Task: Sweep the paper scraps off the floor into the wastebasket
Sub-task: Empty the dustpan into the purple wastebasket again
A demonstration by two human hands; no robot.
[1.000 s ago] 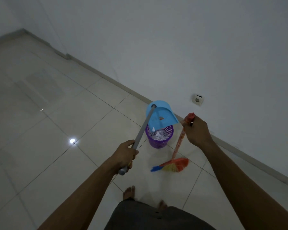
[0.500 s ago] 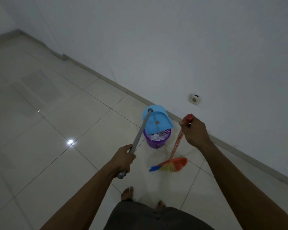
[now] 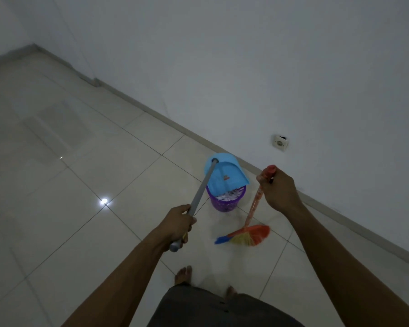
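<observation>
Lower centre of the frame: a person's left hand (image 3: 178, 224), fingers clenched round the grey pole, holds a blue dustpan (image 3: 224, 177) tipped over a purple wastebasket (image 3: 226, 204) on the tiled floor (image 3: 104, 232). The paper scraps (image 3: 227, 197) lie inside the basket. Just right, a broom (image 3: 248, 236) rests bristles-down, its top grasped by the right hand (image 3: 278, 190). A wall socket (image 3: 280, 142) sits above.

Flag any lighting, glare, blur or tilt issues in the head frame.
Head view: dim and low-contrast overall; one small bright glare spot on the glossy floor tiles, left of the purple wastebasket; broom bristles look soft; baseboard runs diagonally, frame tilted.
</observation>
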